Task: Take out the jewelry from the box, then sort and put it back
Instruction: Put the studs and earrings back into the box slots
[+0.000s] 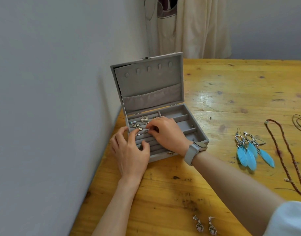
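A grey velvet jewelry box (pixel 200 139) stands open on the wooden table, its lid (pixel 148 82) upright. Several small earrings and studs (pixel 140 122) sit in the padded ring rolls on the box's left side. My right hand (pixel 165 132) reaches over the rolls with fingertips curled, pinching a small earring at the slots. My left hand (pixel 129 150) rests on the box's front left corner, thumb and forefinger touching the rolls beside a stud. The right compartments (pixel 185 124) hold only a tiny stud.
Blue feather earrings (pixel 250 150) lie right of the box. A dark red bead necklace (pixel 286 155) and a cord run along the right edge. Two drop earrings (pixel 205 225) lie near the front. A wall stands on the left, cream fabric hangs behind.
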Motion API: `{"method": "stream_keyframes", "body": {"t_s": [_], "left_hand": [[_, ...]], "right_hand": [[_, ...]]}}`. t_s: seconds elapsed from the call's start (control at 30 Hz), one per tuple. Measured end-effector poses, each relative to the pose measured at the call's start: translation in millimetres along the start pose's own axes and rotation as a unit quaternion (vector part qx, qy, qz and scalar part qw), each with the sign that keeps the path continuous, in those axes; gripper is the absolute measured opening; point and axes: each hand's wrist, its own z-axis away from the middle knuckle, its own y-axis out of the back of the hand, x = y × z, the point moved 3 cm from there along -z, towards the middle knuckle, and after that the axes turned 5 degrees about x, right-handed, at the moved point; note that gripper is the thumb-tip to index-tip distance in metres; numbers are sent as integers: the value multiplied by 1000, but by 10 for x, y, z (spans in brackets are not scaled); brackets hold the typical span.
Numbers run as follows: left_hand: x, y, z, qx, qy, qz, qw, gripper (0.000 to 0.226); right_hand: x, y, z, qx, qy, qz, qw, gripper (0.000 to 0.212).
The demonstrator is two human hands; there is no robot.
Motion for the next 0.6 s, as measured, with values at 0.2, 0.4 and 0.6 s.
{"method": "stream_keyframes", "body": {"t_s": [0.2, 0.4, 0.6], "left_hand": [[-21, -9, 9, -1, 7, 2, 1000, 36], [-28, -26, 9, 3, 2, -2, 1000, 27], [-10, -20, 11, -4, -6, -2, 1000, 29]], "right_hand": [[-1, 13, 38, 13, 13, 1, 1000, 22], [-24, -10, 76, 1, 49, 69, 996, 27], [-39, -4, 104, 17, 64, 89, 994, 27]]}}
